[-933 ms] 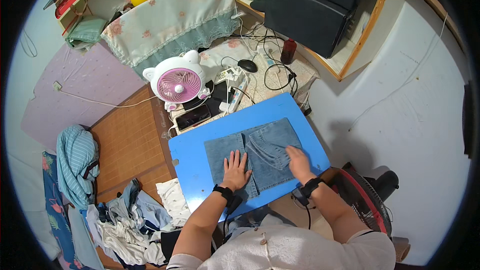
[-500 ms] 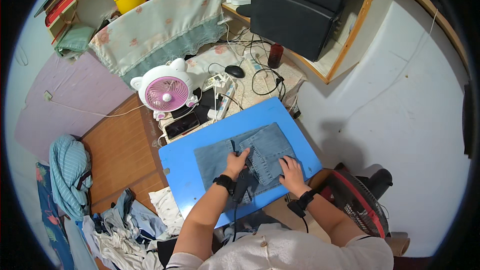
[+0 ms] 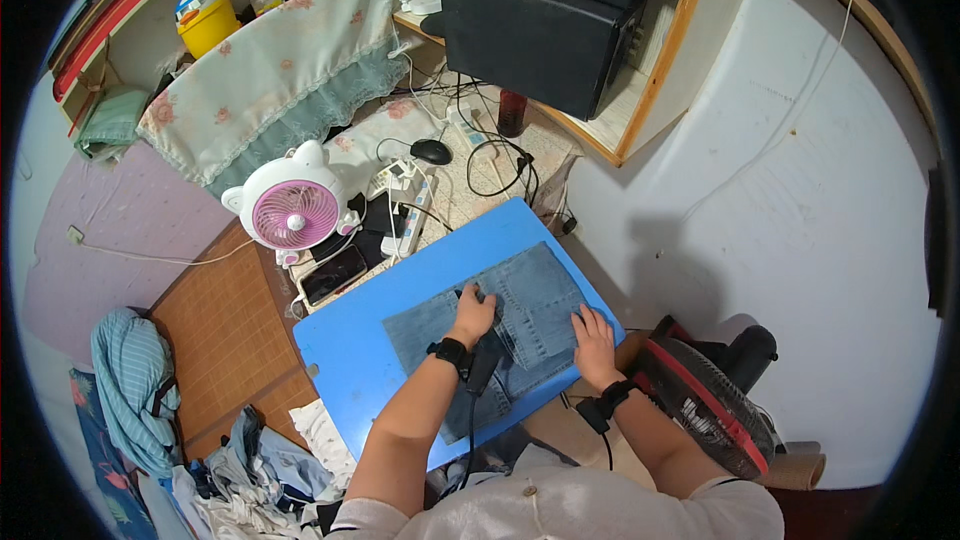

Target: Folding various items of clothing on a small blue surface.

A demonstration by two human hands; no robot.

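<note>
Folded blue denim jeans [image 3: 545,285] lie on a bright blue tabletop [image 3: 345,370], with one layer turned over toward the right. My left hand [image 3: 475,314] is at the middle of the denim, beside the raised fold, with its fingers curled in on the fabric. Part of its grip is hidden, and a small dark patch shows at its fingertips. On the right edge of the denim, my right hand [image 3: 595,342] rests with fingers stretched out and apart. Each wrist wears a black strap with a cabled black device; the left device hangs over the denim.
Beyond the tabletop are a white and pink fan [image 3: 296,215], a phone [image 3: 334,274], a power strip [image 3: 408,225], a mouse [image 3: 431,151] and tangled cables. A larger black floor fan [image 3: 705,405] stands at right. Piled clothes [image 3: 265,470] lie at lower left.
The view has shifted, so the background sits further left. My right hand has moved to the denim's right edge and its fingers have straightened. My left hand's thumb no longer sticks out.
</note>
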